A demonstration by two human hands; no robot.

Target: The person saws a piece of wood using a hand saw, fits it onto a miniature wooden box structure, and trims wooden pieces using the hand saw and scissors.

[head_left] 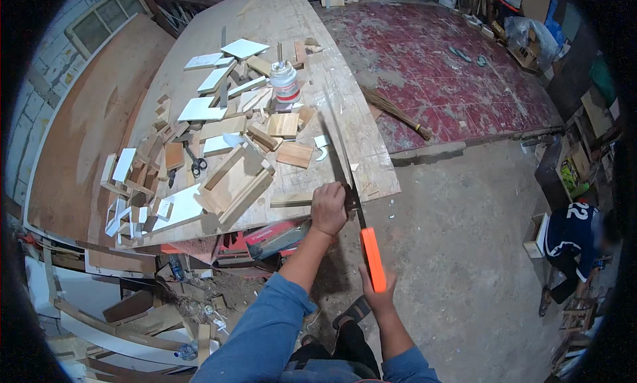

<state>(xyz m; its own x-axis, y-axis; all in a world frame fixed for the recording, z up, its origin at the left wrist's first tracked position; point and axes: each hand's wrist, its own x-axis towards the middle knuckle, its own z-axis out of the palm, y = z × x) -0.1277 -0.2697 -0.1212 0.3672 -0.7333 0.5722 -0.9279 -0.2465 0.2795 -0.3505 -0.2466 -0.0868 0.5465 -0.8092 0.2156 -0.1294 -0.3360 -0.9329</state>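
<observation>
My right hand (379, 291) is closed round the orange handle of a hand saw (373, 260). Its long dark blade runs up past the table's near right corner, just right of my left hand (329, 208). That left hand is closed over the right end of a narrow wooden strip (290, 200), pressing it to the table edge. The fingertips are partly hidden, as is the spot where blade and wood may meet. Left of the strip sits an open wooden box frame (235, 184). Small wood blocks (294, 154) lie beyond it.
White board offcuts (202, 109), scissors (197, 163) and a white jar (284, 82) crowd the wooden table (358, 134). A broom (398, 114) lies right of it. Scrap wood (142, 313) piles up at lower left. Another person (574, 234) sits low at far right.
</observation>
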